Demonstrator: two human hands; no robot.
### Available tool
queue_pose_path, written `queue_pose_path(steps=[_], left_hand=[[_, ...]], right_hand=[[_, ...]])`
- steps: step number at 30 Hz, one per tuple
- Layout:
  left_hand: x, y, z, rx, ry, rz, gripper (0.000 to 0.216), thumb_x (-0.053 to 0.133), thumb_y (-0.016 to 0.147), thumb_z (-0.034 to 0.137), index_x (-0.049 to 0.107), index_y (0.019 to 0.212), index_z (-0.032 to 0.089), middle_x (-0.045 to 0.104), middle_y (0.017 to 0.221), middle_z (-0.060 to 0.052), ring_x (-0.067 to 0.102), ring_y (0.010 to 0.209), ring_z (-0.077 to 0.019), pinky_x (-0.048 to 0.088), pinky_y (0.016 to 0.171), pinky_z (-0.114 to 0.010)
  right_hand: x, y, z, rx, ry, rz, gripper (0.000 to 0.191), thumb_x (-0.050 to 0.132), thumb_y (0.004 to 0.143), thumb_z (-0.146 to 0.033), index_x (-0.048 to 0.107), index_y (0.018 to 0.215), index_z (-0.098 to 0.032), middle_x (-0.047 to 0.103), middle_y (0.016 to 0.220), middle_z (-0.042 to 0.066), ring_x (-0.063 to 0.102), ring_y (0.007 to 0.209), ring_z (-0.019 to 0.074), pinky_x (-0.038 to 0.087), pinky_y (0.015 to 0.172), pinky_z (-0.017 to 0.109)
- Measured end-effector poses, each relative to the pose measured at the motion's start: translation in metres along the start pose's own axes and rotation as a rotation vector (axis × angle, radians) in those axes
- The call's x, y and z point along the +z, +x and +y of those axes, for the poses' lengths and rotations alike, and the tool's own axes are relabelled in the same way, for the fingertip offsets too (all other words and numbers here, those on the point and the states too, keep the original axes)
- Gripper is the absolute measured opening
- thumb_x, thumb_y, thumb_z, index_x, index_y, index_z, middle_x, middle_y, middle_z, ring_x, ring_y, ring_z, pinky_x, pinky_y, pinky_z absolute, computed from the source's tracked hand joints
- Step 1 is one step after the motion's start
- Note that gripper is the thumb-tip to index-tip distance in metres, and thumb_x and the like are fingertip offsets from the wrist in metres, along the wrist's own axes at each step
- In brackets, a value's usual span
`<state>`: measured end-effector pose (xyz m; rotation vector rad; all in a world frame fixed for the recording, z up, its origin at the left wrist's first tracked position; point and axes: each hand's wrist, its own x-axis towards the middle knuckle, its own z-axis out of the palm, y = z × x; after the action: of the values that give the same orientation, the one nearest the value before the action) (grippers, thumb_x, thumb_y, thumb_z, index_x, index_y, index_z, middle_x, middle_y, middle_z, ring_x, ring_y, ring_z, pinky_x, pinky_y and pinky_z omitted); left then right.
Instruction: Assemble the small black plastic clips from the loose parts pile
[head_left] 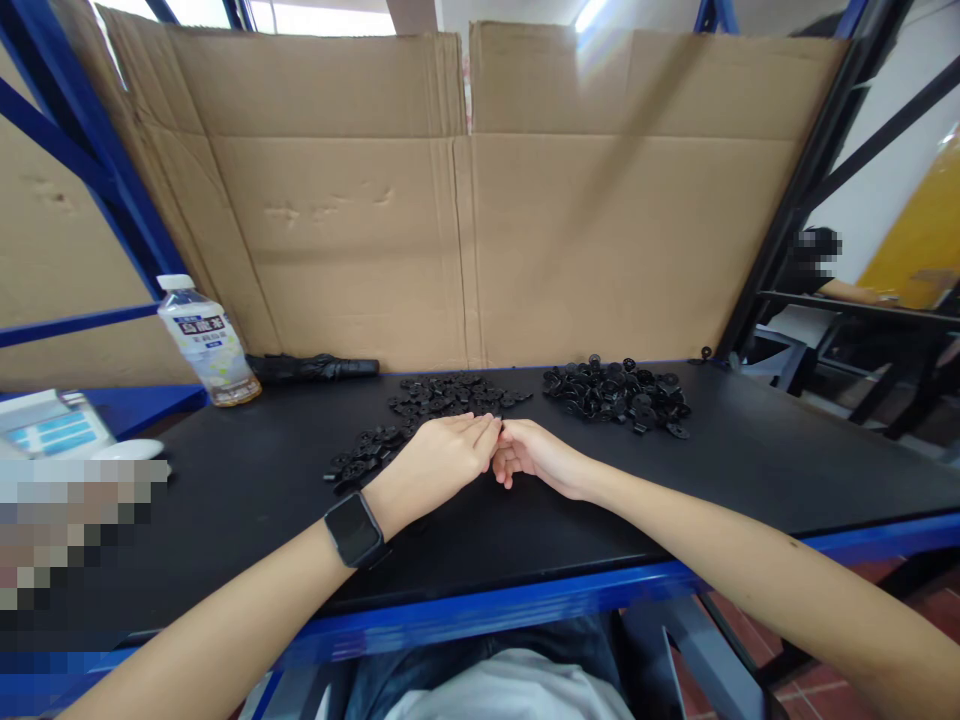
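Note:
My left hand (442, 455) and my right hand (536, 455) meet fingertip to fingertip over the black tabletop (247, 480). Both have their fingers pressed together, pinching something too small to make out. A smartwatch (354, 530) is on my left wrist. Just beyond and left of my left hand lies a spread of small black round parts (427, 405). A denser heap of the same black parts (619, 392) sits farther right, beyond my right hand.
A plastic water bottle (206, 340) stands at the back left beside a folded black umbrella (311, 367). Cardboard sheets (465, 200) wall off the back. A scale or device (49, 425) sits at far left. Another person's arm (851, 292) shows at right.

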<state>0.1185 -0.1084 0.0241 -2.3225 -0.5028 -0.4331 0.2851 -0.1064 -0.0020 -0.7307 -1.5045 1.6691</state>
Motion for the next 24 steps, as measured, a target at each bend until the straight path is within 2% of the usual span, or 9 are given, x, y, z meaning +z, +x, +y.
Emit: queue_pose_path(steps=[7,10,13,16,18,21,24], left_hand=[[0.0,0.002,0.008,0.06,0.105,0.043,0.023,0.038,0.08,-0.001,0.057,0.093,0.002,0.066,0.092,-0.019,0.066,0.08,-0.023,0.052,0.073,-0.033],[-0.007,0.004,0.006,0.015,0.074,0.033,0.019,0.039,0.081,0.0,0.056,0.081,0.008,0.065,0.074,-0.011,0.065,0.067,-0.0198,0.051,0.068,-0.031],[-0.013,0.003,0.0,-0.055,0.026,-0.013,0.017,0.041,0.082,0.004,0.054,0.076,0.013,0.061,0.064,-0.004,0.062,0.059,-0.0171,0.048,0.061,-0.028],[-0.012,0.001,-0.004,-0.128,0.001,-0.022,0.013,0.044,0.083,0.009,0.057,0.081,0.013,0.062,0.064,-0.003,0.061,0.058,-0.0171,0.044,0.054,-0.026],[-0.008,0.0,-0.007,-0.181,-0.051,0.023,0.016,0.043,0.085,0.013,0.059,0.088,0.014,0.066,0.07,-0.003,0.063,0.062,-0.0169,0.045,0.055,-0.026],[0.001,-0.001,-0.013,-0.281,-0.148,0.113,0.024,0.04,0.088,0.02,0.059,0.103,0.016,0.07,0.087,-0.004,0.065,0.074,-0.0162,0.047,0.066,-0.026],[0.011,-0.004,-0.027,-0.439,-0.176,0.082,0.029,0.038,0.09,0.026,0.057,0.11,0.017,0.069,0.098,-0.005,0.065,0.085,-0.0185,0.047,0.075,-0.029]], right_hand=[[0.005,0.001,0.001,0.009,-0.079,0.073,0.024,0.041,0.083,-0.025,0.055,0.067,-0.014,0.054,0.056,0.002,0.051,0.05,0.0103,0.041,0.05,0.023],[0.006,0.001,0.002,-0.009,-0.16,0.071,0.017,0.04,0.077,-0.015,0.055,0.07,-0.014,0.057,0.058,0.002,0.05,0.05,0.0103,0.04,0.048,0.022],[0.006,0.0,0.001,-0.039,-0.193,0.019,0.019,0.04,0.072,-0.011,0.058,0.076,-0.013,0.065,0.069,0.006,0.051,0.052,0.0106,0.04,0.048,0.022],[0.004,-0.001,-0.002,-0.029,-0.099,-0.057,0.025,0.038,0.08,-0.022,0.061,0.079,-0.012,0.067,0.079,0.01,0.054,0.055,0.0118,0.041,0.05,0.024],[0.004,-0.001,-0.004,0.0,-0.036,-0.059,0.03,0.038,0.084,-0.03,0.061,0.079,-0.011,0.067,0.081,0.012,0.054,0.055,0.0121,0.041,0.051,0.024],[0.003,0.001,-0.006,0.048,0.028,0.005,0.026,0.044,0.084,-0.032,0.06,0.082,-0.011,0.067,0.08,0.011,0.054,0.053,0.0117,0.041,0.051,0.024],[-0.003,0.004,-0.009,0.085,0.186,0.159,0.024,0.044,0.085,-0.03,0.06,0.09,-0.012,0.067,0.081,0.008,0.052,0.051,0.0098,0.041,0.051,0.023]])
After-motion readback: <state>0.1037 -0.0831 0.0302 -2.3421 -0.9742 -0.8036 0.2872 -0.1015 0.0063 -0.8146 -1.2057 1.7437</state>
